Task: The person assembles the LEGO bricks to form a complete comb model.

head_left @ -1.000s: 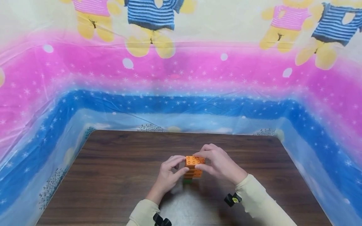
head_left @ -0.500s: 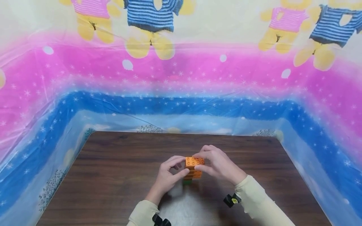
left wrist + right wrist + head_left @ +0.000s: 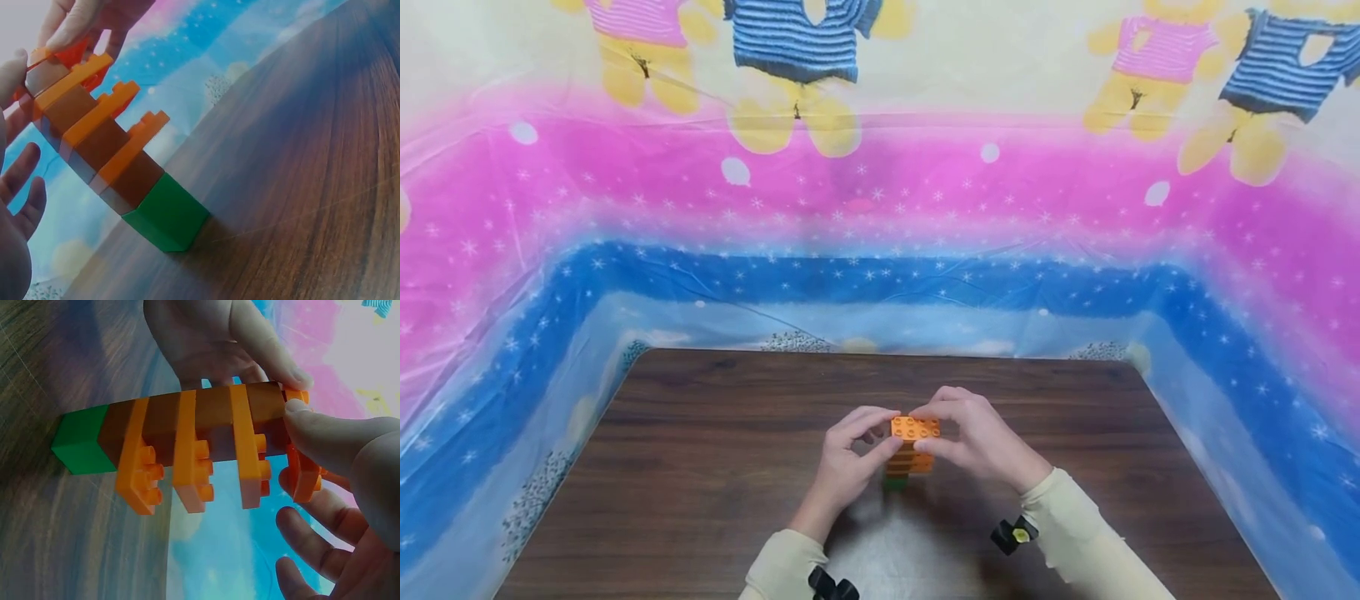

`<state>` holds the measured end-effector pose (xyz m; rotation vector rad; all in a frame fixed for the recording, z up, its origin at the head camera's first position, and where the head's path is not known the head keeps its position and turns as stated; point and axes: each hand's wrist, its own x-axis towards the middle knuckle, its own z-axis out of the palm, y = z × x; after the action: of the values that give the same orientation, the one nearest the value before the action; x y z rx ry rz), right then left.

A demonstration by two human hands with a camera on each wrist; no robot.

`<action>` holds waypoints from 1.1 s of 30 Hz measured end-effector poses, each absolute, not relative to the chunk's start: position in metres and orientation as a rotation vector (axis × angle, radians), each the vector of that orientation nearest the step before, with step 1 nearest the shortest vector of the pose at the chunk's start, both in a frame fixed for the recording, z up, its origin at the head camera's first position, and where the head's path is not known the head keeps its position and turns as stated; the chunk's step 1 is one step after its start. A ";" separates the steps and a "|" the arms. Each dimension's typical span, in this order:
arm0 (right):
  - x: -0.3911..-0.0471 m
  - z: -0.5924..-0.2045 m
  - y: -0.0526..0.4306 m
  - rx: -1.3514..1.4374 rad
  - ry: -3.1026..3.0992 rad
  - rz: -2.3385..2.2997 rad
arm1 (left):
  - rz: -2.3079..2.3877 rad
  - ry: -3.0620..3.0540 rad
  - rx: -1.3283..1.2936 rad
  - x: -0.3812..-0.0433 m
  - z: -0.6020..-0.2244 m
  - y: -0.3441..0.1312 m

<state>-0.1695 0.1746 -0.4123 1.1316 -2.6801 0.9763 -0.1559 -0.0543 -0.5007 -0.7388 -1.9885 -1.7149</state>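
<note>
A tower of toy building bricks stands on the table, with a green brick [image 3: 169,215] at its foot. Above that, brown bricks [image 3: 215,422] alternate with thin orange plates [image 3: 187,450] whose studded ends jut out to the right. On top lies another studded orange plate [image 3: 913,428], a little askew in the right wrist view. My left hand [image 3: 848,454] pinches the left end of this top plate between thumb and forefinger. From the other side, my right hand [image 3: 985,429] holds its right part between thumb and fingers.
The dark wood-grain table [image 3: 715,433] extends around the tower. Behind and beside it hangs a printed pink and blue cloth [image 3: 865,279]. A black wrist device [image 3: 1013,535] sits on the right sleeve.
My left thumb and fingertips have risen slightly onto the top plate's left end. The top plate has turned a little straighter. My right hand keeps nearly the same place.
</note>
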 end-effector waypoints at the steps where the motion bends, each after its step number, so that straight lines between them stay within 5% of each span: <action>1: -0.169 -0.414 0.175 1.125 -2.677 0.995 | -1.707 -1.990 -0.743 -0.156 -0.501 -0.054; 33: -0.160 -0.461 0.190 0.881 -2.646 1.238 | -1.561 -1.936 -0.848 -0.157 -0.507 -0.057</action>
<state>-0.1605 0.1902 -0.4611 0.8806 -2.6461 1.2379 -0.1570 -0.0573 -0.5073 -0.8483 -1.9365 -1.5609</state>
